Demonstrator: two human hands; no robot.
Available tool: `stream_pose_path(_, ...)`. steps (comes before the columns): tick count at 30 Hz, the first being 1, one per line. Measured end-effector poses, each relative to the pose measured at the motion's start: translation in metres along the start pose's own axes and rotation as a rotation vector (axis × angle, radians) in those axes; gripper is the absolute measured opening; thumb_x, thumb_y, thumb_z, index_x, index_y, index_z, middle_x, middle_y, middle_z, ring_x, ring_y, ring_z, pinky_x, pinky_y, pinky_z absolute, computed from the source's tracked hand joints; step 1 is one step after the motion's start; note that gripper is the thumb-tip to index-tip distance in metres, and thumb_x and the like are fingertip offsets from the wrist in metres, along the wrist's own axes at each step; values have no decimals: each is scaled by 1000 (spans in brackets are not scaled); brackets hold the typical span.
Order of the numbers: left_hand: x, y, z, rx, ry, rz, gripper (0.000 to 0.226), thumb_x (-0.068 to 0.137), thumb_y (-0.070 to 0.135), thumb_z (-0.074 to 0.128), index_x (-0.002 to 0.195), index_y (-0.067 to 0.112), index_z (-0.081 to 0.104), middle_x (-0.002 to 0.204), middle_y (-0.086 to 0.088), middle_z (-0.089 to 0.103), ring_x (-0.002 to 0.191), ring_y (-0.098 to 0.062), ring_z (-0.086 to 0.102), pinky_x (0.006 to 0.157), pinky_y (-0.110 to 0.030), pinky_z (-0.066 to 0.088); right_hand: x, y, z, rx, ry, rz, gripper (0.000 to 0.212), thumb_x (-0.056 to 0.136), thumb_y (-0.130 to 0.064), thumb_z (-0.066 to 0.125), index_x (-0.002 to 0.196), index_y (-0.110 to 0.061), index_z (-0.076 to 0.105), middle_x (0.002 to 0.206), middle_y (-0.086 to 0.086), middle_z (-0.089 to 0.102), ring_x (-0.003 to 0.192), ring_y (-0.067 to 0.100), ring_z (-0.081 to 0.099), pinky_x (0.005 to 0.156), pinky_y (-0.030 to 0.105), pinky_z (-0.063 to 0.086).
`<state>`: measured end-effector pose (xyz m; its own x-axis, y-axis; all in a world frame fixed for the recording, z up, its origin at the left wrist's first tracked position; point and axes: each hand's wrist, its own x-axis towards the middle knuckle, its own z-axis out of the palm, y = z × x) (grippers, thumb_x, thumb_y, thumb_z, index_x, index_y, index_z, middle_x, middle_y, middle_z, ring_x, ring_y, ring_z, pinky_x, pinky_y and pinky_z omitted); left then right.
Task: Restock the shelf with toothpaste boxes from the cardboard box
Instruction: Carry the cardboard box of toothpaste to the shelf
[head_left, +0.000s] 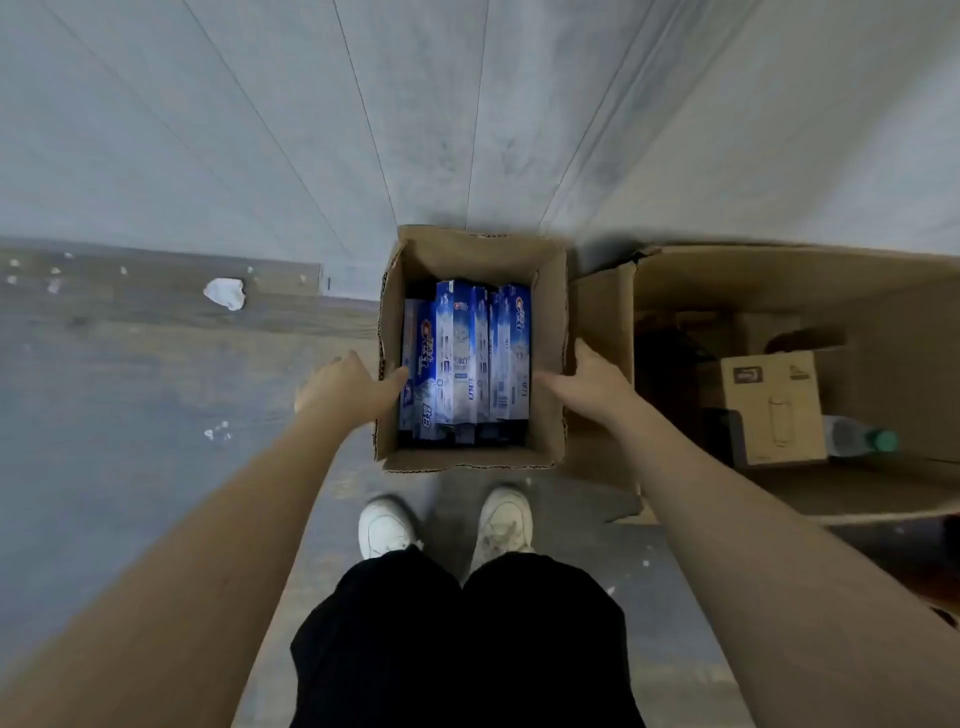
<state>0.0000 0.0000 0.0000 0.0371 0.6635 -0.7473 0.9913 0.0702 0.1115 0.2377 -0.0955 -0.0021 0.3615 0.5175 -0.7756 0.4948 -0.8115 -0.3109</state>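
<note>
**Both hands on the box of toothpaste, nothing on the shelf yet**

Head cam, looking straight down, only one view here. The cardboard box sits open on the floor, right in front of a pair of white sneakers and black trousers. Inside it, a bunch of blue and white toothpaste boxes are packed side by side, filling most of the bottom.

The left hand grips the box's left wall, thumb hooked over the rim to the inside, fingers outside. The right hand does the same on the right wall: one digit lies inside against the cardboard, the rest wrap the outside. So both hands are clamped on the carton itself, neither on a toothpaste box.

Just to the right, touching or nearly so, lies a bigger cardboard carton with a small brown package and a clear bottle with a green cap in it. A crumpled white scrap lies on the floor off to the left, well apart from the box. Behind everything runs a pale grey panelled wall.
</note>
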Motion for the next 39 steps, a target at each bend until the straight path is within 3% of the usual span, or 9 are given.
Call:
stream_pose_path(7, 23, 11, 22, -146, -60, -43, 73, 88, 53, 54, 137, 3, 33, 130, -17, 50, 117, -35, 50, 95, -44, 47, 28, 4, 35, 21, 21, 60, 77, 84, -45, 58, 148, -17, 26, 146, 9, 41, 134, 28, 39, 110, 47, 35)
stream_pose_path(10, 23, 22, 29, -145, -18, -29, 47, 93, 34, 50, 127, 3, 40, 123, -17, 54, 113, -33, 51, 94, -46, 48, 29, -2, 40, 4, 60, 42, 67, 86, -33, 55, 146, -15, 30, 141, 12, 44, 131, 30, 41, 108, 49, 35)
stream_pose_path(14, 16, 44, 48, -328, 33, -68, 40, 91, 9, 49, 128, 1, 36, 122, -21, 53, 111, -35, 53, 92, -43, 49, 23, -15, 49, 38, 96, 33, 70, 87, -15, 52, 149, -11, 21, 146, 14, 35, 135, 31, 33, 112, 48, 31)
stream_pose_path(17, 19, 53, 63, -384, 88, -91, 51, 90, 3, 49, 136, -4, 27, 133, -24, 47, 118, -38, 49, 99, -44, 45, 23, -22, 62, 154, 132, 38, 77, 87, -9, 54, 151, -7, 10, 152, 14, 26, 140, 29, 26, 115, 45, 27)
stream_pose_path(20, 19, 60, 67, -378, 82, -122, 72, 92, 2, 49, 148, -5, 3, 149, -25, 26, 134, -37, 33, 110, -45, 34, 21, -28, 70, 120, 193, 21, 83, 89, -7, 56, 151, -4, 0, 157, 14, 12, 145, 27, 13, 119, 40, 20)
stream_pose_path(23, 13, 66, 65, -334, 96, -125, 74, 94, -1, 48, 147, -8, -3, 152, -25, 17, 139, -35, 27, 114, -41, 28, 17, -33, 75, 81, 235, 9, 83, 90, -6, 55, 151, -4, -2, 157, 15, 13, 144, 27, 18, 118, 40, 24)
stream_pose_path(27, 9, 62, 63, -330, 138, -126, 59, 95, -1, 44, 146, -7, 13, 144, -25, 33, 131, -36, 38, 108, -41, 36, 10, -35, 71, 44, 259, -2, 79, 90, -3, 55, 152, -7, 5, 150, 16, 31, 132, 29, 42, 108, 41, 40)
stream_pose_path(31, -1, 50, 50, -325, 135, -146, 32, 95, -4, 39, 127, -4, 41, 126, -23, 51, 117, -38, 49, 92, -42, 45, -1, -41, 61, -3, 219, -31, 71, 92, -6, 54, 150, -11, 14, 141, 13, 42, 124, 29, 50, 101, 42, 46)
stream_pose_path(39, -48, 20, 15, -358, 117, -223, 31, 94, -3, 40, 124, -2, 46, 120, -22, 56, 112, -38, 54, 88, -43, 49, -45, -85, 48, -181, 158, -107, 54, 95, -9, 48, 144, -6, 24, 133, 16, 47, 114, 29, 55, 95, 39, 47)
